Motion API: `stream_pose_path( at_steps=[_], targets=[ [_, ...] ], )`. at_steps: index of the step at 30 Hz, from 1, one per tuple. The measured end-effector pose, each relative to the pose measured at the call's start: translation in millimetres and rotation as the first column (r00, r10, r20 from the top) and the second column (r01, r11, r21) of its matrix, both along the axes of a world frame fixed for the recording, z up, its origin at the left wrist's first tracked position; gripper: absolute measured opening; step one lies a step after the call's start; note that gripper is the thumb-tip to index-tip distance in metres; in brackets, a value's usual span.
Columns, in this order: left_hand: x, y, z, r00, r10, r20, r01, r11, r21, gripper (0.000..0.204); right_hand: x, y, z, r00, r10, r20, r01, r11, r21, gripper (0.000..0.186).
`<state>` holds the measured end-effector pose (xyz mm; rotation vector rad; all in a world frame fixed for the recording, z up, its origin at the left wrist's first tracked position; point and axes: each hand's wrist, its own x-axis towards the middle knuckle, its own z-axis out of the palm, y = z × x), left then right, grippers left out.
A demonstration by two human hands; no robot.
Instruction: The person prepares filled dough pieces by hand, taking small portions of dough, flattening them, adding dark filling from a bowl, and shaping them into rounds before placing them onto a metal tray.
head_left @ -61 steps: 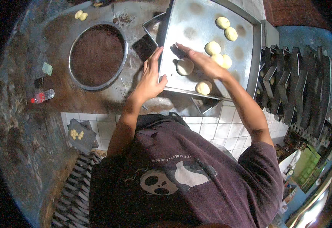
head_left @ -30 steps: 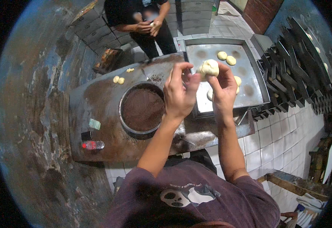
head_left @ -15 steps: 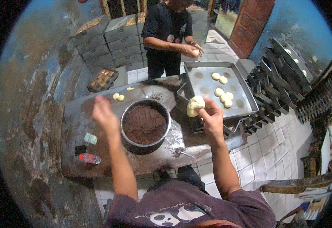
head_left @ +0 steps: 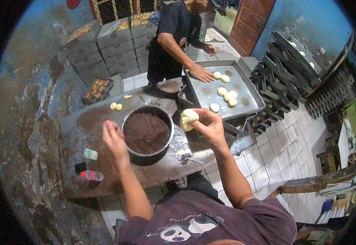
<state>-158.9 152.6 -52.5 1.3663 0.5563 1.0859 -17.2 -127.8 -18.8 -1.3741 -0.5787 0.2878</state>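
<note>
Right grip (head_left: 211, 127) closes on a pale dough piece (head_left: 188, 119), thumb against fingers, holding it up above the desk (head_left: 90, 128); in the head view it appears between a round metal pot (head_left: 172, 130) of dark brown crumbly filling (head_left: 147, 132) and a shallow metal tray (head_left: 242, 77). Left grip (head_left: 114, 139) hangs just beside the pot's left side, fingers drawn close together; whether anything sits in it cannot be told. Folded and lumpy, the dough looks light, soft and easily dented, probably a touch tacky rather than slippery; a loose hold on its thicker edge, fingers spread underneath, would likely keep it from tearing. Brown stains and shiny smears mark the worn desk, where a slim metal tool (head_left: 195, 161) lies near the pot, two small dough balls (head_left: 116, 106) sit side by side beyond it, and a pale green paper (head_left: 90, 153) and a red-labelled bottle (head_left: 91, 175) lie toward the left end. Across from the wearer, a co-worker (head_left: 174, 24) in dark clothes extends an arm over the tray, near several round dough pieces (head_left: 227, 96). Stacked metal boxes (head_left: 117, 51), a brown wooden door (head_left: 251, 26) and weathered blue walls (head_left: 308, 18) frame the white-tiled floor (head_left: 267, 141).
</note>
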Motion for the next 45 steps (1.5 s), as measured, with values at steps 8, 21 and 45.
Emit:
stream_pose_path(
  at_steps=[8, 21, 45],
  targets=[
    [56, -144, 15, 0.891, -0.449, -0.071, 0.452, 0.89, 0.052, 0.052, -12, 1, -15, 0.994, 0.105, 0.037, -0.1, 0.99, -0.099, 0.027],
    [108, -242, 30, 0.979, -0.179, 0.097, 0.2, 0.937, -0.285, 0.063, 7, -39, 8, 0.991, -0.123, 0.046, 0.121, 0.991, 0.051, 0.023],
    [38, -197, -109, 0.874, -0.487, 0.008, 0.486, 0.871, -0.069, 0.063, 35, -20, -48, 0.862, 0.439, 0.252, -0.262, 0.813, -0.519, 0.038]
  ],
)
